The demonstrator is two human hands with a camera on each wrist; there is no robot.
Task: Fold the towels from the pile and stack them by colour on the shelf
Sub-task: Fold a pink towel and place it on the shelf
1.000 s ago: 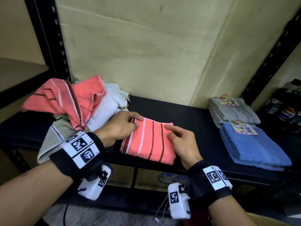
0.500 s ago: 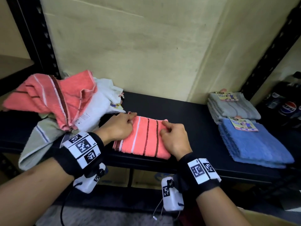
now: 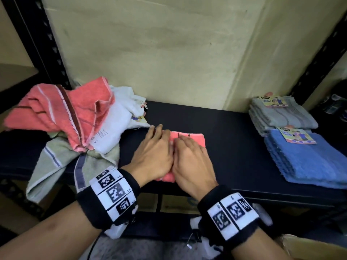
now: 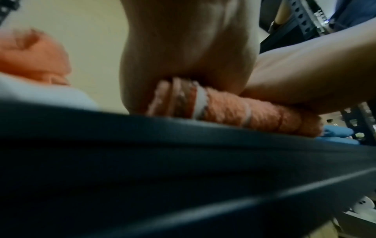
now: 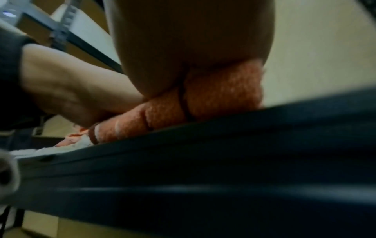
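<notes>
A folded coral towel [image 3: 196, 140] lies in the middle of the black shelf [image 3: 231, 139]. My left hand [image 3: 153, 152] and right hand [image 3: 191, 158] lie flat on it side by side, fingers straight, pressing down and hiding most of it. In the left wrist view my palm [image 4: 183, 48] bears on the towel's layered edge [image 4: 254, 114]. In the right wrist view my palm [image 5: 193, 40] sits on the towel [image 5: 219, 96]. The unfolded pile is at the left: a coral striped towel [image 3: 62, 113], a white one [image 3: 120, 124], a grey-green one [image 3: 56, 162].
At the right end of the shelf stand a folded grey stack [image 3: 281, 117] and, in front of it, a folded blue stack [image 3: 308, 158], both with paper labels. Black uprights [image 3: 47, 44] frame the shelf. The wall is close behind. Bare shelf lies between my hands and the stacks.
My hands went from pinching the coral towel's far edges to lying flat together on top of it. The towel now shows narrower, mostly covered.
</notes>
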